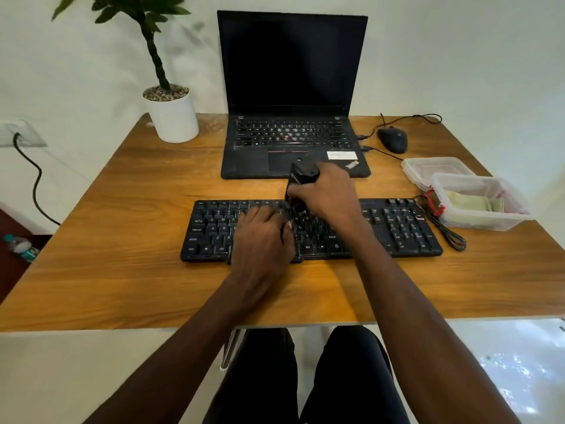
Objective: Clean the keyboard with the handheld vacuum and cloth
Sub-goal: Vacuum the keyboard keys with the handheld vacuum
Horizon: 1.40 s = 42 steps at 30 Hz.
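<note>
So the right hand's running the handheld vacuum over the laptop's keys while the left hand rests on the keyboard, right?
Not quite. The head view shows the right hand holding the handheld vacuum over the separate keyboard, not the laptop. The left hand does rest on the keyboard.

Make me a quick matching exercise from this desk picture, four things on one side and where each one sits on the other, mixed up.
Things:
1. handheld vacuum
2. mouse
3. plant pot
4. cloth

Places:
A. far left corner of the table
B. inside the clear plastic box
C. gripped in the right hand over the keyboard
D. right of the laptop

Pairs: 1-C, 2-D, 3-A, 4-B
</note>
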Available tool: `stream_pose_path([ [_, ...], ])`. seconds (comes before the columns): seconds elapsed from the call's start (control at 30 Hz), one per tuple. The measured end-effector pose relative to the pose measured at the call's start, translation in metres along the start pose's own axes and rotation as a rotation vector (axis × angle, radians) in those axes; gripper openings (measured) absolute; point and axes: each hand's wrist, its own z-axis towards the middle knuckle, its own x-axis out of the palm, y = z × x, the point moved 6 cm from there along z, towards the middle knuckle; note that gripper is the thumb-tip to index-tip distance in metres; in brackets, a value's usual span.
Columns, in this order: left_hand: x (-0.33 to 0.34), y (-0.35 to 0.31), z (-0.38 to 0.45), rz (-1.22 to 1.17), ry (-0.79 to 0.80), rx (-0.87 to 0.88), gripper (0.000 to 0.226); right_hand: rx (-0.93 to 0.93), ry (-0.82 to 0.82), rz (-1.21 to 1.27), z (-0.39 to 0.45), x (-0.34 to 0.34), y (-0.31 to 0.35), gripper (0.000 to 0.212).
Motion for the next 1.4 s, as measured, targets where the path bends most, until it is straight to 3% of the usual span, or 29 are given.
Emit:
stream_pose_path([
  [0.1,0.002,0.005,-0.001,0.000,-0.006,0.003,0.018,0.136,-0.107,0.051,0.008,-0.025,-0.020,0.027],
  [0.17,0.004,0.006,-0.003,0.009,-0.016,-0.002,0.019,0.209,-0.296,-0.183,0.011,-0.050,-0.035,0.029],
  [0.23,0.005,0.006,-0.004,0.017,-0.024,-0.007,0.018,0.179,-0.364,-0.305,0.011,-0.050,-0.028,0.028],
  [0.37,0.005,0.006,-0.004,0.031,-0.036,0.004,0.017,-0.005,-0.060,-0.110,0.001,0.005,0.014,0.023],
  [0.43,0.005,0.006,-0.004,0.033,-0.045,0.011,0.017,0.002,0.005,0.010,0.003,0.006,0.015,0.023],
  [0.53,0.006,0.005,-0.004,0.030,-0.047,0.017,0.016,0.179,-0.053,0.095,0.011,-0.031,-0.024,0.026],
  [0.63,0.008,-0.002,-0.004,0.014,-0.058,-0.025,0.014,0.198,-0.334,-0.238,0.009,-0.080,-0.049,0.032],
  [0.67,0.010,-0.008,-0.003,0.000,-0.054,-0.025,0.013,0.177,-0.335,-0.257,0.008,-0.084,-0.048,0.029],
  [0.8,0.025,-0.052,0.002,-0.091,0.011,0.040,0.023,0.163,0.003,0.096,0.007,-0.058,-0.052,0.024],
  [0.97,0.045,-0.090,0.008,-0.101,0.100,0.077,0.026,0.176,-0.300,-0.216,0.009,-0.116,-0.076,0.027],
  [1.1,0.055,-0.109,0.012,-0.085,0.109,0.118,0.025,0.173,0.038,0.116,0.010,-0.083,-0.071,0.021],
  [1.17,0.057,-0.112,0.011,-0.091,0.097,0.132,0.028,0.196,0.012,0.070,0.013,-0.086,-0.078,0.026],
  [1.27,0.059,-0.111,0.010,-0.079,0.074,0.148,0.029,0.197,-0.249,-0.208,0.021,-0.118,-0.086,0.034],
  [1.3,0.059,-0.112,0.010,-0.077,0.068,0.162,0.028,0.181,-0.234,-0.208,0.023,-0.118,-0.085,0.033],
  [1.4,0.058,-0.118,0.009,-0.083,0.058,0.234,0.025,0.168,0.053,-0.020,0.023,-0.092,-0.079,0.030],
])
